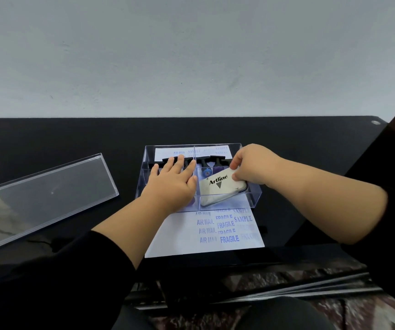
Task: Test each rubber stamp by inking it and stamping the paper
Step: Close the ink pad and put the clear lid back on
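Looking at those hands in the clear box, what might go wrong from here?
The ink pad sits tilted in the right hand, half over the box's right compartment; it might slip or jam against the wall. The box rests on the stamped paper, so nudging it may smear prints. The left hand lies flat over the stamps and might knock them over.

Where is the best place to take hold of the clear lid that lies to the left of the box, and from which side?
Take the clear lid by its long raised rim on the side facing the clear box, coming from the right. The lid seems to lie with its hollow side up, so that wall stands free, probably letting a thumb-and-finger grip pinch it. Its flat panel offers nothing to hold.
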Demonstrator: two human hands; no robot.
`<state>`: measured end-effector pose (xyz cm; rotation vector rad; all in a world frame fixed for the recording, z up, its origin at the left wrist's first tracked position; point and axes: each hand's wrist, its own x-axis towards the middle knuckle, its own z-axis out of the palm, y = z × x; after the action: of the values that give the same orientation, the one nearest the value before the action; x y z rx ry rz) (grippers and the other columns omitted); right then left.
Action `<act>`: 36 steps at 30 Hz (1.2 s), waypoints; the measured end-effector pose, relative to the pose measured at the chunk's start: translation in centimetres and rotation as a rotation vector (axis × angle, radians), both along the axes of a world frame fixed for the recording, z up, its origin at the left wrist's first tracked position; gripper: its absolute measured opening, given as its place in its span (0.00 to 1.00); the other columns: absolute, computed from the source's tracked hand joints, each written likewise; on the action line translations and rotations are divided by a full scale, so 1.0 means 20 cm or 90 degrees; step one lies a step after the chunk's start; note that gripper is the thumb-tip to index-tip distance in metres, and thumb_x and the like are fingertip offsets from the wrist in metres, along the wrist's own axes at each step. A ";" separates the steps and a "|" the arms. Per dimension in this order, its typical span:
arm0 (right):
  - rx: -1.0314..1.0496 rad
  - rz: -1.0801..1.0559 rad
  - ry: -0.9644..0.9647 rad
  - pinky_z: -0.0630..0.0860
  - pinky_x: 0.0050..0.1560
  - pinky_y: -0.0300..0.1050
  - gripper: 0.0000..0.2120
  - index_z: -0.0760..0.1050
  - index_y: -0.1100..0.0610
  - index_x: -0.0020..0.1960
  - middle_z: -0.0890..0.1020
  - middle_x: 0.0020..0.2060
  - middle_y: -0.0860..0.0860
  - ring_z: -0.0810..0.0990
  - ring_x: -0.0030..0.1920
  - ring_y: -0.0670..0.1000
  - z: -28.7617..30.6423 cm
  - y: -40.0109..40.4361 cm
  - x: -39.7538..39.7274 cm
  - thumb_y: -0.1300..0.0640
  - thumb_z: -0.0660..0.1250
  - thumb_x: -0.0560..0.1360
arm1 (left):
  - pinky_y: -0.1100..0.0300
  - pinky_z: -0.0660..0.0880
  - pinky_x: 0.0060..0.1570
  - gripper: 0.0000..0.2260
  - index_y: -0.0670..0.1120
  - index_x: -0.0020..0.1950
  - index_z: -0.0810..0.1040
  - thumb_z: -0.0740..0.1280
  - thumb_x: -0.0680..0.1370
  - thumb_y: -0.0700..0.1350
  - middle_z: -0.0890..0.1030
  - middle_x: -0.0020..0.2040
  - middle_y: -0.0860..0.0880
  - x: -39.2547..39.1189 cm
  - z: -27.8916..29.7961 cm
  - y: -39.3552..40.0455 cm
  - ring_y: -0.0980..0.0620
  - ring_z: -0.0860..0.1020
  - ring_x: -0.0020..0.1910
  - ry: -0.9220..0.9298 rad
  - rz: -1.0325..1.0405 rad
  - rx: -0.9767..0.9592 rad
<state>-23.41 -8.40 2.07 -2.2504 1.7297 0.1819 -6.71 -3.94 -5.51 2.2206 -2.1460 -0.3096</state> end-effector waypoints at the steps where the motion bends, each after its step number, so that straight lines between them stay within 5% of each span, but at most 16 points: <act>1: -0.004 0.011 0.045 0.75 0.60 0.46 0.13 0.77 0.57 0.60 0.78 0.59 0.53 0.78 0.58 0.53 -0.01 -0.01 0.01 0.59 0.64 0.77 | 0.46 0.40 0.73 0.22 0.56 0.78 0.44 0.43 0.83 0.52 0.42 0.79 0.50 0.00 0.00 0.00 0.50 0.41 0.77 -0.002 0.000 -0.002; 8: 0.079 -0.029 0.096 0.79 0.54 0.45 0.11 0.77 0.60 0.56 0.82 0.52 0.55 0.82 0.50 0.53 -0.10 -0.12 0.03 0.61 0.64 0.75 | 0.46 0.40 0.74 0.22 0.56 0.78 0.44 0.43 0.83 0.52 0.43 0.79 0.50 0.00 -0.01 -0.01 0.50 0.42 0.77 -0.011 -0.003 -0.009; 14: 0.100 -0.006 0.142 0.68 0.30 0.39 0.09 0.70 0.60 0.37 0.77 0.37 0.55 0.74 0.32 0.51 -0.11 -0.12 0.04 0.63 0.61 0.75 | 0.46 0.40 0.73 0.22 0.55 0.78 0.44 0.43 0.83 0.52 0.44 0.79 0.50 0.00 -0.01 -0.01 0.50 0.42 0.77 -0.020 -0.003 -0.016; 19: 0.161 0.001 0.107 0.75 0.40 0.41 0.10 0.71 0.60 0.37 0.79 0.38 0.55 0.77 0.34 0.51 -0.10 -0.13 0.04 0.61 0.60 0.78 | 0.46 0.40 0.73 0.23 0.55 0.78 0.43 0.43 0.83 0.52 0.43 0.79 0.50 0.00 -0.01 -0.01 0.49 0.42 0.77 -0.021 -0.004 -0.011; 23: 0.091 0.002 0.018 0.72 0.29 0.40 0.12 0.68 0.57 0.33 0.75 0.30 0.52 0.74 0.28 0.48 -0.06 -0.13 0.05 0.60 0.65 0.75 | 0.46 0.40 0.73 0.23 0.54 0.78 0.43 0.44 0.83 0.53 0.42 0.79 0.49 0.00 0.00 -0.02 0.49 0.41 0.77 -0.009 -0.008 0.010; 26: 0.013 0.027 0.017 0.71 0.29 0.39 0.14 0.69 0.58 0.32 0.75 0.27 0.52 0.73 0.26 0.50 -0.04 -0.12 0.10 0.57 0.62 0.76 | 0.48 0.43 0.74 0.23 0.52 0.78 0.45 0.45 0.84 0.52 0.44 0.79 0.49 0.02 0.03 -0.01 0.50 0.44 0.77 0.019 -0.007 0.011; 32: -0.139 0.158 -0.087 0.70 0.38 0.44 0.09 0.73 0.55 0.48 0.77 0.41 0.50 0.75 0.41 0.52 0.02 -0.07 0.37 0.51 0.58 0.77 | 0.56 0.61 0.68 0.23 0.54 0.78 0.52 0.51 0.83 0.51 0.54 0.78 0.52 0.27 0.13 0.11 0.49 0.59 0.74 0.072 0.083 -0.094; 36: -0.138 0.211 -0.196 0.75 0.43 0.47 0.07 0.71 0.52 0.50 0.77 0.39 0.48 0.78 0.42 0.52 -0.02 -0.04 0.52 0.51 0.58 0.77 | 0.53 0.60 0.70 0.23 0.55 0.78 0.51 0.52 0.83 0.53 0.54 0.78 0.54 0.47 0.14 0.19 0.50 0.58 0.75 0.070 0.102 -0.076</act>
<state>-13.10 -9.22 1.76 -2.5471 1.2658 -0.2832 2.75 -0.05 -2.65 2.2355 -1.8680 -0.2815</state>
